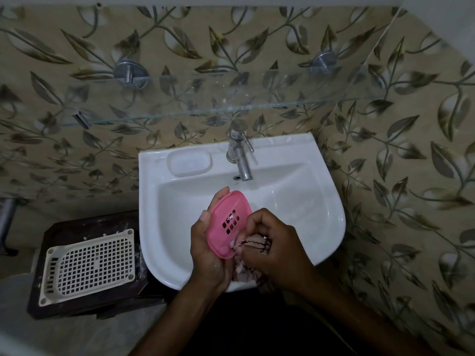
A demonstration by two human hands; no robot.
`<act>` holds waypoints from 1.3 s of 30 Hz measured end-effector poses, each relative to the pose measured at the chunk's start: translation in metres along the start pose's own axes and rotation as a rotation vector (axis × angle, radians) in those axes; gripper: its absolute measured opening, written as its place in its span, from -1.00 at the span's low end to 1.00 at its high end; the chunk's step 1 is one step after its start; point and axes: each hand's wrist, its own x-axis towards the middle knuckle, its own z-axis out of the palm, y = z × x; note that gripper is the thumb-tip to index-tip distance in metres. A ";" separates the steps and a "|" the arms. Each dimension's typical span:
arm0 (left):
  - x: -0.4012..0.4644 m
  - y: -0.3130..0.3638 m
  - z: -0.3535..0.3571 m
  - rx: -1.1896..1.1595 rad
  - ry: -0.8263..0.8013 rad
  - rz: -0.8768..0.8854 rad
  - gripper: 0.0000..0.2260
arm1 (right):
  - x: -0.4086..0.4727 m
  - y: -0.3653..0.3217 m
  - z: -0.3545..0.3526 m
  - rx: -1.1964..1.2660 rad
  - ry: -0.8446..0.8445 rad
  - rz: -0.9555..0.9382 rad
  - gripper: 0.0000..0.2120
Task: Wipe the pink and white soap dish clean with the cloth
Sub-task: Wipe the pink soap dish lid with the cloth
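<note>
The pink tray of the soap dish [227,222], with square drain holes in its middle, is tilted up over the white sink [295,201]. My left hand [205,242] grips it from the left, thumb on its near edge and fingertips over its far rim. My right hand [272,242] holds a bunched pale cloth with dark stitching [254,246] and presses it against the tray's lower right edge. More cloth hangs below between my hands. The white part of the soap dish [189,163] lies on the sink's back left ledge.
A chrome tap [240,152] stands at the back of the sink. Above it a glass shelf [231,109] juts from the leaf-patterned tiled wall. To the left, a cream plastic grid basket [88,265] lies on a dark stool [84,227].
</note>
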 end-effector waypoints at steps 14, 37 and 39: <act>-0.005 -0.003 0.000 -0.077 -0.027 -0.060 -0.27 | 0.005 0.000 0.001 -0.089 0.153 -0.081 -0.80; 0.000 -0.003 0.004 -0.204 0.070 -0.031 -0.31 | -0.007 0.004 0.012 -0.222 0.099 -0.325 -0.65; 0.001 -0.003 0.004 -0.205 0.106 -0.026 -0.33 | -0.007 0.009 0.013 -0.290 0.028 -0.341 -0.64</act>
